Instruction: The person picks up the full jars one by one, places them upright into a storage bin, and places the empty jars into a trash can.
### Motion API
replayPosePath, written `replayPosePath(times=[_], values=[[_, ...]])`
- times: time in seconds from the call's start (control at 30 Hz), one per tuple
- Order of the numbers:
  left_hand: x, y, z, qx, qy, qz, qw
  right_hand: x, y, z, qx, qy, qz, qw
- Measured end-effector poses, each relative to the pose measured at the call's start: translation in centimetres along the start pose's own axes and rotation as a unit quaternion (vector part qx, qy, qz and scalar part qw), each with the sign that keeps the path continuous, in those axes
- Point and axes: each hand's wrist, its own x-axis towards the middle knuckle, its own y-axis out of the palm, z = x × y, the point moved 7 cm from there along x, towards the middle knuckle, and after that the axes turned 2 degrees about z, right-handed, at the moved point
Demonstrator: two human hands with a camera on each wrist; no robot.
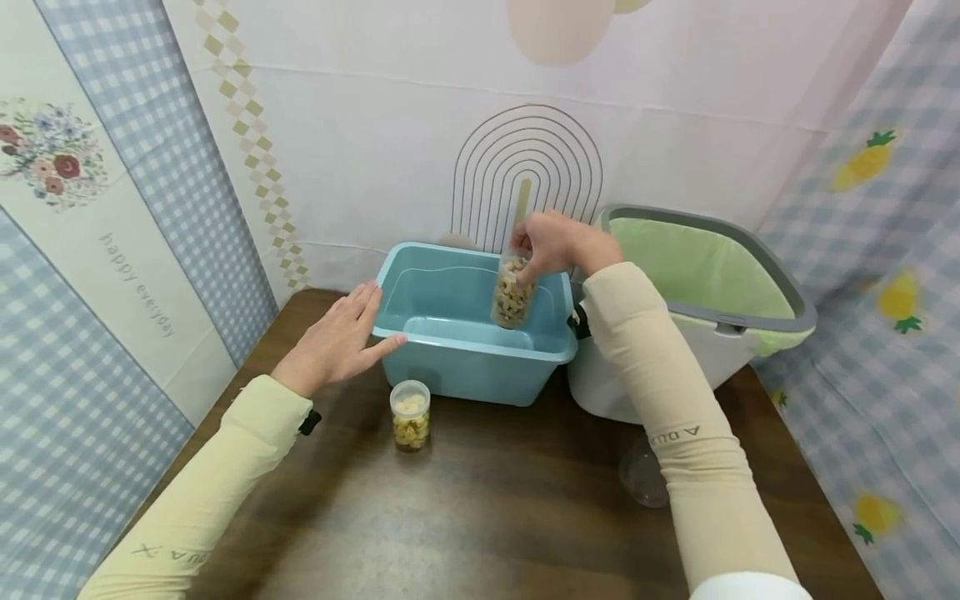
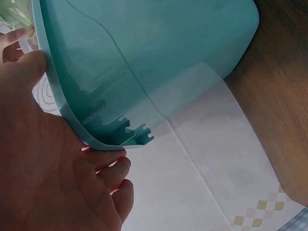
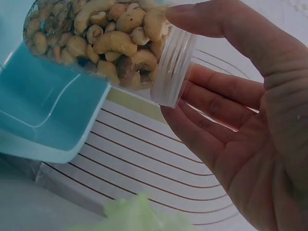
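My right hand (image 1: pixel 551 242) holds a clear jar of cashews (image 1: pixel 513 298) by its lidded top, thumb on one side and fingers on the other. The jar hangs tilted over the inside of a light blue plastic bin (image 1: pixel 480 375). In the right wrist view the cashews (image 3: pixel 115 43) and the ribbed lid (image 3: pixel 174 67) show clearly. My left hand (image 1: pixel 333 337) rests on the bin's left corner, fingers fairly straight and thumb along the near rim (image 2: pixel 53 86). A second clear jar (image 1: pixel 410 417), with pale yellow pieces inside, stands upright on the table before the bin.
Right of the blue bin stands a white trash bin with a grey rim (image 1: pixel 798 312) and a green liner (image 1: pixel 705 258). A clear round object (image 1: pixel 643 479) lies on the wooden table (image 1: pixel 480 517), partly behind my right forearm. Printed cloth (image 1: pixel 375 150) hangs behind and beside the table.
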Motion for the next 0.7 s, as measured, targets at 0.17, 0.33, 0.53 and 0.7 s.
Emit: replayPosePath(times=[0.17, 0.33, 0.53, 0.7], values=[[0.0, 0.2, -0.2, 0.000, 0.008, -0.003, 1.0000, 1.0, 1.2, -0.7, -0.003, -0.001, 0.007, 1.000], [-0.1, 0.0, -0.1, -0.002, 0.004, -0.006, 1.0000, 2.0, 2.3, -1.4, 0.010, 0.014, 0.010, 1.000], [-0.2, -0.1, 0.1, -0.001, 0.001, -0.003, 1.0000, 3.3, 3.9, -2.2, 0.024, 0.028, 0.024, 0.999], [-0.3, -0.1, 0.1, 0.000, 0.004, -0.005, 1.0000, 4.1, 5.1, -2.9, 0.027, 0.040, 0.029, 0.998]])
